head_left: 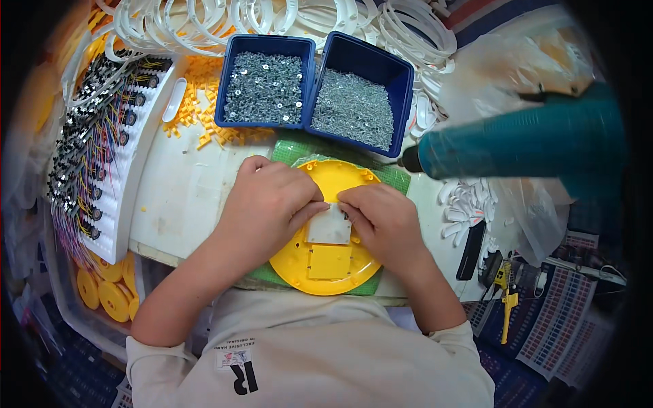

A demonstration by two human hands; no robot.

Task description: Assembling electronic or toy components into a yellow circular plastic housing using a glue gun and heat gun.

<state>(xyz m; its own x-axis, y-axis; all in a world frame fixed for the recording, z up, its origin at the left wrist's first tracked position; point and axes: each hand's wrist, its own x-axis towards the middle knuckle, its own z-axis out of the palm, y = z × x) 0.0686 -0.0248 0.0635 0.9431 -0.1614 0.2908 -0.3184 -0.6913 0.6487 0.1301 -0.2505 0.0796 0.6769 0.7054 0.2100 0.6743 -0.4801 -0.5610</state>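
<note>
A round yellow plastic shell (286,267) lies on a green mat (396,178) in front of me. A white rectangular plastic piece (327,230) sits in the middle of the shell, above a yellow rectangular panel (330,262). My left hand (273,202) is closed, with thumb and forefinger pinching at the upper left corner of the white piece. From the other side my right hand (386,219) pinches its upper right corner. The fingertips partly cover that upper edge, and what lies beneath is hidden.
Behind the shell stand two blue bins, a left one (219,102) and a right one (406,112), full of small metal parts. A teal power screwdriver (503,141) juts in from the right. White foam tray (128,197) holds wired parts at left. White rings (272,17) pile up at the back.
</note>
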